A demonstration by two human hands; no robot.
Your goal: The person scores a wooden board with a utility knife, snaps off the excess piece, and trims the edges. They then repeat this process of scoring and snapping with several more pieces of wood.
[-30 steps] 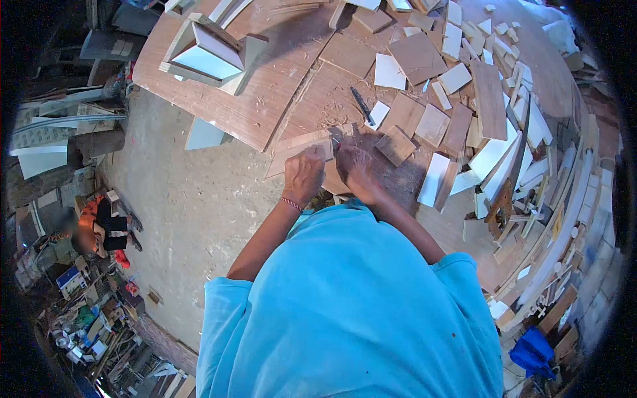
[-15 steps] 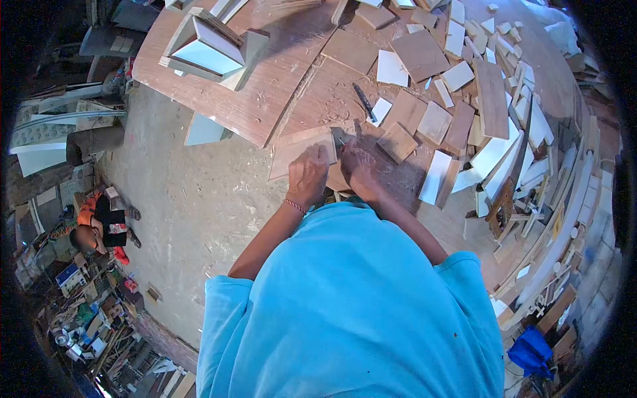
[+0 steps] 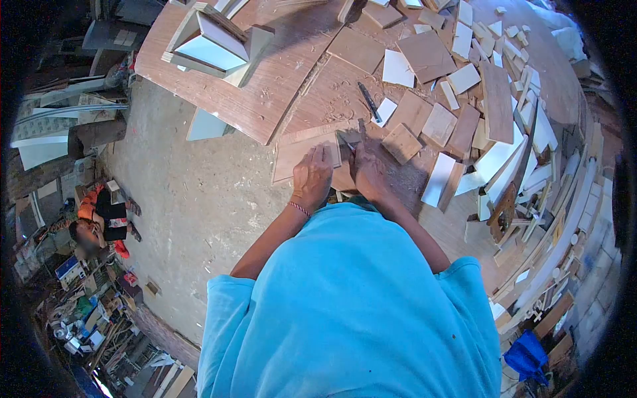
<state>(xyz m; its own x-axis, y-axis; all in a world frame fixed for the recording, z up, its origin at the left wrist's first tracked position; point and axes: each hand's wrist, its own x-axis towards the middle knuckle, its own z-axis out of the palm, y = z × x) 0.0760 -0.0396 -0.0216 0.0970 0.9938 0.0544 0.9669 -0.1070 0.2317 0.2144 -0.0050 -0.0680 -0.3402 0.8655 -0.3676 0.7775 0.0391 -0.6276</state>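
Note:
My left hand (image 3: 312,176) presses with curled fingers on a flat wooden board (image 3: 286,159) at the near edge of the workbench. Just right of it, my right hand (image 3: 370,171) is closed round a slim pointed tool (image 3: 344,140), whose dark tip angles toward the board's right edge. Exactly what kind of tool this is, I cannot tell. Beyond the hands lies a black pen-like tool (image 3: 366,96) beside a small white-faced block (image 3: 384,111). A small wooden block (image 3: 401,143) rests close to my right hand.
Many wood offcuts (image 3: 424,56) cover the bench's right side, and a handsaw (image 3: 502,207) leans by them. An angled wooden assembly (image 3: 212,50) stands at the far left of the bench (image 3: 252,99). A person (image 3: 99,222) in orange sits on the floor at left.
My right hand has shifted slightly, and more of the pointed tool shows now. My left hand stays on the board. The whole view has moved a little.

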